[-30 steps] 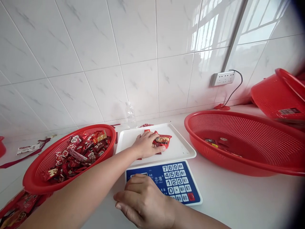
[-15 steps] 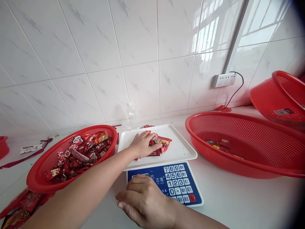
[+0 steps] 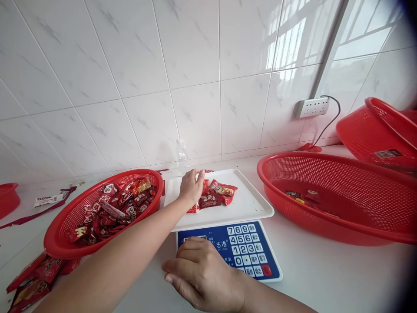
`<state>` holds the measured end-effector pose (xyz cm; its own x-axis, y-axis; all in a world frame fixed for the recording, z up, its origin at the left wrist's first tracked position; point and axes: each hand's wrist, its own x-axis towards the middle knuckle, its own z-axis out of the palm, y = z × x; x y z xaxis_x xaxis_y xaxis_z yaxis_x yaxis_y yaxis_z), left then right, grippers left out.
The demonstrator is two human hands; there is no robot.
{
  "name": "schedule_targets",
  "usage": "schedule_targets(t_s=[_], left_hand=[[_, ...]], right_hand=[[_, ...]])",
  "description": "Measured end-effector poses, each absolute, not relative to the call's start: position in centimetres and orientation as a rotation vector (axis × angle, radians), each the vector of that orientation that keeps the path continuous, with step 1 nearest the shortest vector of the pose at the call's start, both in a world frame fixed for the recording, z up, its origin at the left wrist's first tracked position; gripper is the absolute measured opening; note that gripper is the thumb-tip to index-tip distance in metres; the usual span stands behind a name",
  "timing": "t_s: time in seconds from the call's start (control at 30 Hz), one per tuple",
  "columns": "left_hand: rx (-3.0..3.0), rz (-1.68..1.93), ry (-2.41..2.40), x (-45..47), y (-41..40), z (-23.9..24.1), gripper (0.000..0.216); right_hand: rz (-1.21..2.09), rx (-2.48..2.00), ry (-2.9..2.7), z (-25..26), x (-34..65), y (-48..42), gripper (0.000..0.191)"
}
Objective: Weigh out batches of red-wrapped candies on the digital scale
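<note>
My left hand (image 3: 191, 188) is over the left part of the white weighing tray (image 3: 250, 208), its fingers bent and drawn together; whatever may be between them is hidden. Just right of it lie a red snack packet with a food picture (image 3: 225, 191) and a dark red packet (image 3: 209, 199). A small red packet (image 3: 192, 209) shows beside the wrist. My right hand (image 3: 205, 274) is curled over the lower left of the blue scale keypad (image 3: 233, 250), covering part of its display; the inside of this hand is out of sight.
A red basket (image 3: 54, 234) full of wrapped snacks stands at left, with more packets (image 3: 41, 276) below. At right is a large red basket (image 3: 339, 237) with a few packets; another basket (image 3: 365, 134) tilts behind. A clear bottle (image 3: 182, 154) stands by the wall.
My left hand, spread over the packets before, has lifted and pulled back to the left with bent fingers, uncovering them. My right hand keeps its place. The view has shifted slightly.
</note>
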<state>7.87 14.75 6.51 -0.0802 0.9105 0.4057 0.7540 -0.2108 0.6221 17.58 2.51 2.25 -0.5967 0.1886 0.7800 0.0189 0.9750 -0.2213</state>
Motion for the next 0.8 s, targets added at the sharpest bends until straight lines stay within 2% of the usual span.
schedule_targets(t_s=[0.27, 0.5, 0.63, 0.8], left_hand=[[1.909, 1.298, 1.711, 7.9, 14.9, 7.1, 0.036], [1.822, 1.206, 1.825, 1.2, 14.5, 9.7, 0.035], [1.699, 1.032, 2.026, -4.4, 13.4, 9.3, 0.029], [1.624, 0.535, 2.027, -9.6, 10.2, 7.5, 0.02]], right_hand=[[0.229, -0.164, -2.231, 2.2, 17.7, 2.6, 0.029], [0.236, -0.156, -2.207, 2.4, 17.7, 2.4, 0.03], [0.241, -0.153, -2.201, 2.5, 17.7, 2.3, 0.029], [0.285, -0.142, -2.21, 2.6, 17.9, 2.1, 0.027]])
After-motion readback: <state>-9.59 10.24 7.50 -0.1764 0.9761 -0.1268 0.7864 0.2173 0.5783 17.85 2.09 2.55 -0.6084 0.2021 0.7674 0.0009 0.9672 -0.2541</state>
